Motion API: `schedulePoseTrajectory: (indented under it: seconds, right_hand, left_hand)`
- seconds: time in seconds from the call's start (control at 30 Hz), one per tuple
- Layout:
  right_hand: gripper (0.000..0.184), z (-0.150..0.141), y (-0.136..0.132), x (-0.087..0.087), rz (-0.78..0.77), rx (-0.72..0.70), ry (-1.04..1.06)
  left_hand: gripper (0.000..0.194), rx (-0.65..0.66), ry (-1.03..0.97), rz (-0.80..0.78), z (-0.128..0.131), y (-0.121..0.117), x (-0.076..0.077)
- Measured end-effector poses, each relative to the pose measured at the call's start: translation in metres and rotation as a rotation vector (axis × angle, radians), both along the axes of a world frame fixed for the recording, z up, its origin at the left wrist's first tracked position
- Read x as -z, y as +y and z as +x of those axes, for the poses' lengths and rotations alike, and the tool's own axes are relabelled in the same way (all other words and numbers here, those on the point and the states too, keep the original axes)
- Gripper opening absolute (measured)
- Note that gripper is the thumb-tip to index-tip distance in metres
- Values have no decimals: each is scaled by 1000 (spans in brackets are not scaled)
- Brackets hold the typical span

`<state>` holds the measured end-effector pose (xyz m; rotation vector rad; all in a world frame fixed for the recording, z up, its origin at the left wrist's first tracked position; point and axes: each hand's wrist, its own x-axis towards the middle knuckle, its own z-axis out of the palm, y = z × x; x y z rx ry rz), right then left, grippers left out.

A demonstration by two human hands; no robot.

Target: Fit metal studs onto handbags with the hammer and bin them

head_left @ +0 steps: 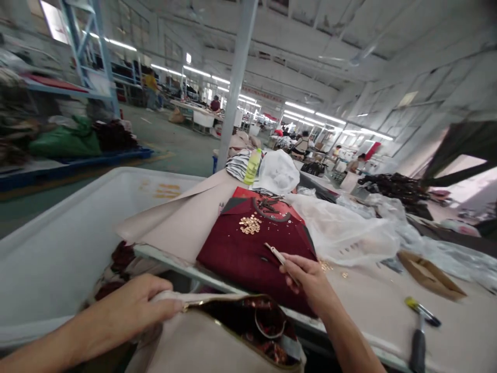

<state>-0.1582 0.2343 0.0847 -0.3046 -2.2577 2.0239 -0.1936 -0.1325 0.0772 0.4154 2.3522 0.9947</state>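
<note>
My left hand (132, 305) is closed on the top corner of a beige bag (202, 336), thumb beside the end of its zipper. The bag's mouth gapes, showing a dark reddish patterned lining (272, 349). In my right hand (306, 277), pinched between thumb and fingers, is a narrow beige strap (276, 254). It points up and left over a folded dark red cloth (233, 254). On that cloth lie a pile of gold-coloured rings (250, 224) and a small dark piece (264, 259). Dark thin pieces (269, 205) lie at the cloth's far end.
A hammer (418, 342) and a yellow-black tool (423, 311) lie on the right of the table. An open cardboard box (430, 274) and clear plastic (349, 233) are beyond. A large white bin (70, 233) stands left. A yellow-green bottle (252, 167) stands at the back.
</note>
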Motion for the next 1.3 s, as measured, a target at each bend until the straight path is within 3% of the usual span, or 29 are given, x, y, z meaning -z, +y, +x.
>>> schedulePoseTrajectory:
  seconds: [0.1,0.17,0.3,0.43,0.73,0.9,1.07,1.3]
  right_hand:
    - [56,14,-39,-10,-91,-195,-92]
    - [48,22,-62,-16,-67,-309,-125]
    - [37,30,-99,-27,59,-480,-161]
    - [31,31,-119,-31,38,-598,-174]
    - [35,33,-123,-28,83,-633,-208]
    - [48,33,-126,-38,-83,-643,-319]
    - [56,32,-126,-38,-129,-589,-359]
    - [38,34,-123,-32,17,-576,-227]
  left_hand:
    - [46,18,-16,53,9,5,-24]
    - [50,16,-27,83,12,6,-32]
    - [54,7,-42,109,16,6,-35]
    - [56,13,-41,108,20,8,-35]
    - [40,4,-36,56,20,12,-38]
    - [36,4,-28,68,21,10,-34]
    - [35,6,-65,76,21,9,-33]
    - [42,-21,-103,89,18,6,-33]
